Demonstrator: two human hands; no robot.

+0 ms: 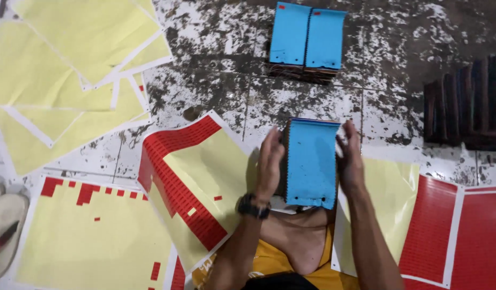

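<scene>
A stack of cards topped by a blue cover (311,162) sits between my two hands, above my knee. My left hand (269,164) presses flat against the stack's left side, a black watch on its wrist. My right hand (349,158) presses against the right side, fingers pointing away from me. Both palms squeeze the stack from either side. The blue cover has small punched holes near its lower edge.
Two more blue-topped stacks (307,38) stand side by side farther away on the stained floor. Dark stacks (465,110) lie at the right. Yellow backing sheets with red stickers (191,185) spread left and right (452,231). A sandal (4,225) lies at far left.
</scene>
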